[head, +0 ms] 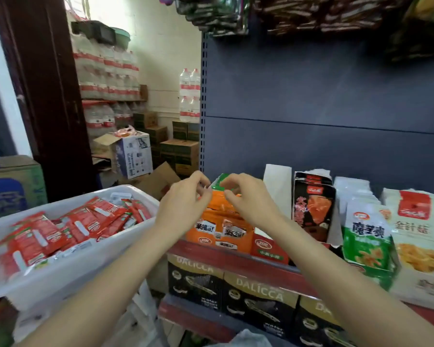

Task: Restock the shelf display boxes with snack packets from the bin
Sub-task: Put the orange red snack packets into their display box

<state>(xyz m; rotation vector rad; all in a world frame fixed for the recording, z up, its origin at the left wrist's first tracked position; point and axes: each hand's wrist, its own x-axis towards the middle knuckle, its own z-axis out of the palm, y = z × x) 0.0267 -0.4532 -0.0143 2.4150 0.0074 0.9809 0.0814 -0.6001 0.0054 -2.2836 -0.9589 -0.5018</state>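
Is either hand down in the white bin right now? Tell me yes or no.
No: the left hand and right hand are both up at the orange display box on the shelf, right of the white bin.

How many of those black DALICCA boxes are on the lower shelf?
3: left box, middle box, right box, side by side on the lower shelf. The right one is partly behind the right arm; more may be hidden.

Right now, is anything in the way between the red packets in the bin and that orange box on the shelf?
Nothing visible blocks that path. The white bin of red packets sits left of the orange display box, with open air between. Both hands, left and right, are over the box top.
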